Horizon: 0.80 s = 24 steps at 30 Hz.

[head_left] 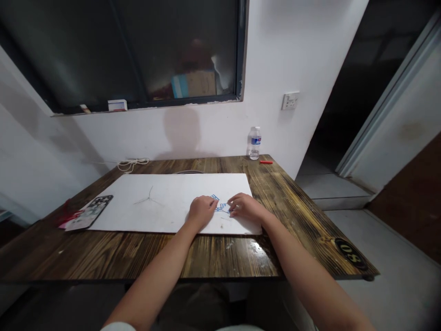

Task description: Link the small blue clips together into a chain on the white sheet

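Note:
Several small flat white pieces with blue lines (223, 207) lie close together on a white board (165, 216), between my two hands. My left hand (202, 210) is closed at their left side, its fingertips pinching one blue-and-white piece (215, 197) that is tilted up. From the right, my right hand (246, 207) reaches in with curled fingers, thumb and index at the edge of another blue-and-white piece (228, 211). What is printed on the pieces is too small to read, and my fingers cover part of them.
A phone in a patterned case (93, 212) lies on the board's left end, beside something red. Thin dark lines (149, 198) mark the board. Behind it are a white cable (132, 163), a water bottle (255, 143) and a red pen-like object (266, 162) on the wooden table (285, 197).

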Each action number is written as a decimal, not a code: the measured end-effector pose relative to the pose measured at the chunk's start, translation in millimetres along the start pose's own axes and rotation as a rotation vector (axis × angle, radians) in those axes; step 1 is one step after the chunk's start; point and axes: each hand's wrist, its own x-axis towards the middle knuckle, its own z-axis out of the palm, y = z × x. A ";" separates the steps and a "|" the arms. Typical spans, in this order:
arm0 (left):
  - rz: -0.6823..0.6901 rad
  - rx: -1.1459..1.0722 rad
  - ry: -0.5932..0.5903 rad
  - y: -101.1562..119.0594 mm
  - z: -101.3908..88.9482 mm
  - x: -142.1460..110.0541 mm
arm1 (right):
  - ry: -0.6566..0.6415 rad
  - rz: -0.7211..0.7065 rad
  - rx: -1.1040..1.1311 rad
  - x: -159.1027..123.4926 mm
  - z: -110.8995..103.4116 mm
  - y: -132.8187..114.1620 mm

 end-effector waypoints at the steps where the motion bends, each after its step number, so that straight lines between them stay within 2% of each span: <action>1: -0.064 0.018 0.019 -1.9 -0.3 -0.3 | -0.018 -0.004 0.015 -0.1 -1.2 -1.4; 3: -0.121 0.023 0.011 -5.1 0.3 -0.5 | -0.053 -0.020 0.034 0.5 -1.7 -3.6; 6: -0.081 -0.026 -0.056 -6.0 4.3 -0.1 | -0.048 -0.054 0.007 2.9 4.5 -4.9; 12: 0.239 -0.161 -0.223 1.9 9.2 0.4 | 0.096 0.008 -0.121 5.9 23.3 -4.5; 18: 0.281 -0.182 -0.166 3.9 3.1 0.0 | 0.230 0.084 -0.166 3.5 15.8 2.2; 20: 0.330 -0.183 -0.184 4.1 1.8 0.0 | 0.210 0.113 -0.154 3.2 8.1 5.4; 24: 0.334 -0.154 -0.251 4.8 2.2 -0.5 | -0.020 0.104 -0.114 3.7 -4.0 11.1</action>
